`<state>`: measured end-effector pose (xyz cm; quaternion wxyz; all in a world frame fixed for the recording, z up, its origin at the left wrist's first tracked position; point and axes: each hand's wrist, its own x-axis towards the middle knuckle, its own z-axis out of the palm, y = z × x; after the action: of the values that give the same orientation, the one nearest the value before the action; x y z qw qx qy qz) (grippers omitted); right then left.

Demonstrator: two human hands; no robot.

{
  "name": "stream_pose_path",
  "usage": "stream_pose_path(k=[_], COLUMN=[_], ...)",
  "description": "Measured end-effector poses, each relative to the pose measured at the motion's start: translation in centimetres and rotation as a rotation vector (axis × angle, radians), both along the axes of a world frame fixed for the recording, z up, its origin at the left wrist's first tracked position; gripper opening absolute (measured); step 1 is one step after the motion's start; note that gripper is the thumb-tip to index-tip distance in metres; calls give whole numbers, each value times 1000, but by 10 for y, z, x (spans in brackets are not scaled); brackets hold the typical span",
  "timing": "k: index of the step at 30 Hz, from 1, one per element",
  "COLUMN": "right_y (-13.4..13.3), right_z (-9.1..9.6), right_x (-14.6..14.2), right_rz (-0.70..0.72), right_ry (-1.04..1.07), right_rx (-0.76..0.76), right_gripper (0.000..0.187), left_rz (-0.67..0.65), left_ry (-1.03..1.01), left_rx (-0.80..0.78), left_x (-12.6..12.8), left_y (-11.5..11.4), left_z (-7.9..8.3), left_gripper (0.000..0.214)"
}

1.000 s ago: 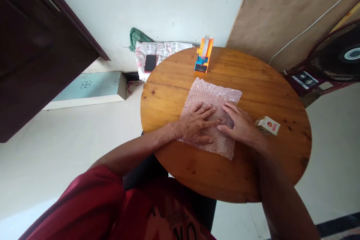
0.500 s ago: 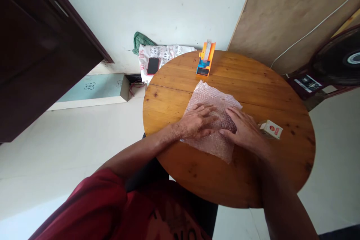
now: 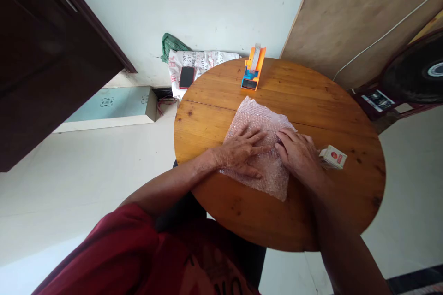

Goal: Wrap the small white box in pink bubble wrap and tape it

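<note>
A sheet of bubble wrap point(image 3: 258, 117) lies on a round wooden table point(image 3: 328, 101). My left hand point(image 3: 238, 153) rests flat on its left half, fingers spread and pointing right. My right hand point(image 3: 298, 153) presses on its right side, fingers bent slightly with the tips on the wrap. The two hands almost meet in the middle. Whether anything lies under the wrap, I cannot tell. A small white and red box point(image 3: 332, 157) sits on the table just right of my right hand.
An orange and blue tape dispenser point(image 3: 253, 73) stands at the table's far edge. On the floor behind the table lie a printed sack point(image 3: 204, 61) with a dark phone point(image 3: 187, 76) on it. A dark cabinet point(image 3: 41, 55) is at left, a fan point(image 3: 420, 71) at right.
My right hand has drawn a little toward the wrap's right edge and its fingers have curled slightly. The wrap's far right corner lies lower than before. The left hand stays put.
</note>
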<state>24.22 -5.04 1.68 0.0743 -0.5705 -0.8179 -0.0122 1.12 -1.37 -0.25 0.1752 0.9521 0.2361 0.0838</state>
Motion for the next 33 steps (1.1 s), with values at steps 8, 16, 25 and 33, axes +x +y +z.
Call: stream_pose_path(k=[8, 16, 25, 33], right_y=[-1, 4, 0, -2], right_z=[-4, -3, -3, -5], right_x=[9, 15, 12, 9], right_rz=[-39, -16, -7, 122], right_ry=[14, 47, 47, 11], right_rx=[-82, -127, -74, 75], right_gripper=[52, 56, 55, 35], left_rz=[-7, 126, 144, 147], left_ry=[-23, -105, -155, -129], left_rx=[-19, 20, 16, 71], left_x=[-8, -17, -17, -15], left_y=[2, 12, 17, 15], left_z=[2, 0, -6, -5], left_gripper=[89, 55, 58, 60])
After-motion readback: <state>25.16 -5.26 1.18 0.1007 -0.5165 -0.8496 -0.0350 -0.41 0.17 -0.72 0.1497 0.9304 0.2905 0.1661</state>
